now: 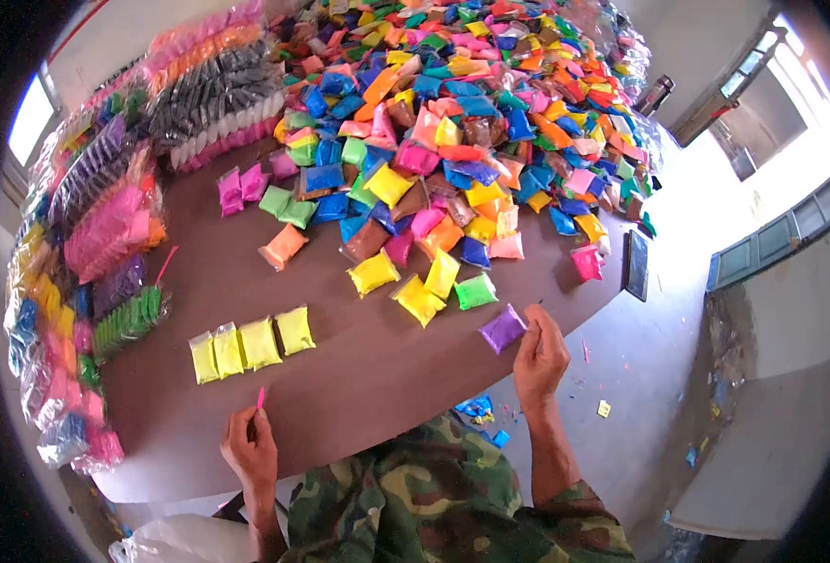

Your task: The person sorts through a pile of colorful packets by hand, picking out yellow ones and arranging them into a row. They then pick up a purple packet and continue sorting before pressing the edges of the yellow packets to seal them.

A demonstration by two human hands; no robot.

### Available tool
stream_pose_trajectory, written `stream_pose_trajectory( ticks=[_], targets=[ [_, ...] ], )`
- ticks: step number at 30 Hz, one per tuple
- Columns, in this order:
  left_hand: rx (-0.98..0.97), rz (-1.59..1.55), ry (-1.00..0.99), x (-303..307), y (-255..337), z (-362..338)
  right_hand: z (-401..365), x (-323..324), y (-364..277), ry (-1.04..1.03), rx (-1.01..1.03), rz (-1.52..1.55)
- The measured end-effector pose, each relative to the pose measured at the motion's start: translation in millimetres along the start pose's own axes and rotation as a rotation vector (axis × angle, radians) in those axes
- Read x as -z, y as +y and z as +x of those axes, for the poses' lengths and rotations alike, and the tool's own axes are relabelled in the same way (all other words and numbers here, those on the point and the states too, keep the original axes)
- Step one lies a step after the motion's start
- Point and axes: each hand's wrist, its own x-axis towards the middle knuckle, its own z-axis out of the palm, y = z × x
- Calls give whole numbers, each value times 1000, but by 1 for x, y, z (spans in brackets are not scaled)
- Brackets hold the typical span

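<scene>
My left hand (249, 448) is closed at the front edge of the table, pinching a small pink plastic stick (261, 398) that points up. Just beyond it lies a row of several light-yellow packets (257, 343), side by side. Over at the right edge of the table, my right hand (541, 358) is closed with thumb and fingers at the side of a purple packet (502, 329). A green packet (476, 292) and yellow packets (419, 300) lie a little beyond the purple one, not touched by either hand.
A large heap of mixed coloured packets (471, 122) covers the back of the brown table (359, 375). Sorted stacks of bagged packets (115, 235) line the left side. A dark flat object (636, 266) lies at the right edge. Scraps (603, 408) litter the floor.
</scene>
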Motion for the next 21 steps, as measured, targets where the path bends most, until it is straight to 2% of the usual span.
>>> stream_pose_trajectory(
  ticks=[2,6,8,18,21],
  targets=[
    [-21,10,6,1,2,1,5,-4,2,67,14,13],
    [-84,8,42,-2,2,1,-4,-25,17,144,-89,73],
    [-45,7,24,-3,-1,0,-5,-27,15,156,-143,115],
    [-43,52,40,-7,-7,2,1,-25,8,237,-82,86],
    [-96,43,40,-8,-9,3,2,-25,7,264,-80,81]
  ],
)
